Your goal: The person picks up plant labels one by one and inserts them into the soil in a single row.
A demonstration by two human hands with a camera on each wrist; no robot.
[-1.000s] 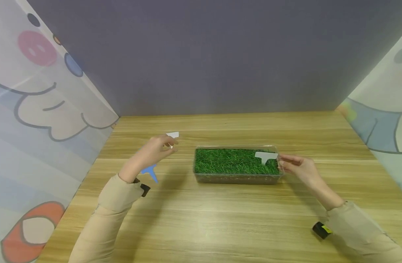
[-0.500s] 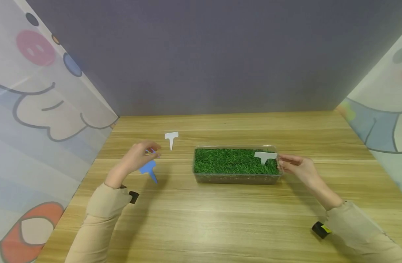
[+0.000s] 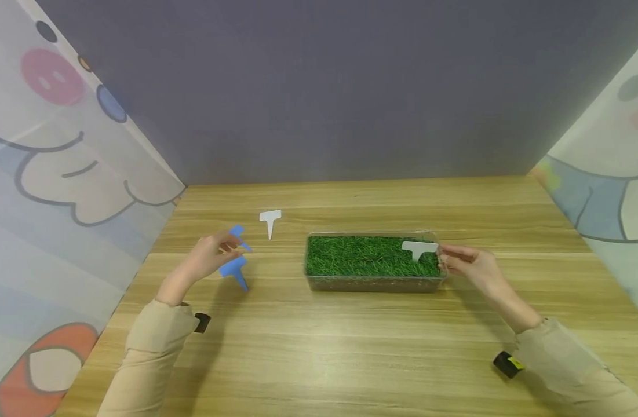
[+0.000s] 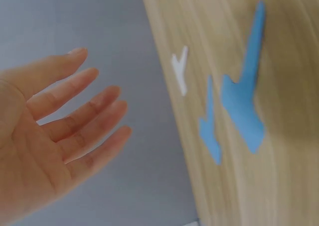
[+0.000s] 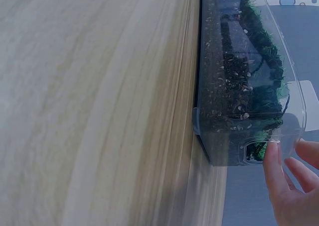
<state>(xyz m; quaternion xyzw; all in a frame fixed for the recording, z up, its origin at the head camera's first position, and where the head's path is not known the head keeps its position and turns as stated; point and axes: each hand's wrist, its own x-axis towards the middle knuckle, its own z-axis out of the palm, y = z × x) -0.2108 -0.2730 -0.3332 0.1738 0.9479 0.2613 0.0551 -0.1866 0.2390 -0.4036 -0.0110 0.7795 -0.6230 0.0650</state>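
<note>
In the head view my left hand [image 3: 211, 255] hovers over the left of the table beside two blue T-shaped plant labels. Its fingers are loosely bent with nothing between them, as the left wrist view confirms. The larger blue label [image 4: 244, 94] lies nearer me; the smaller blue label [image 4: 211, 131] lies beyond it. A white plant label [image 3: 270, 223] lies farther back. My right hand [image 3: 477, 267] pinches the right end of a clear plastic planter box [image 3: 376, 284] filled with soil and green grass. Another white plant label [image 3: 420, 249] stands upright in the grass at that end.
The wooden table [image 3: 324, 353] runs back to a grey wall [image 3: 319, 92]. Cartoon-printed panels [image 3: 53, 191] flank it on both sides. A black wrist device [image 3: 507, 365] sits under my right sleeve.
My left hand has moved left and toward me, away from the loose white label, which now lies fully in sight. The right hand stays at the planter box.
</note>
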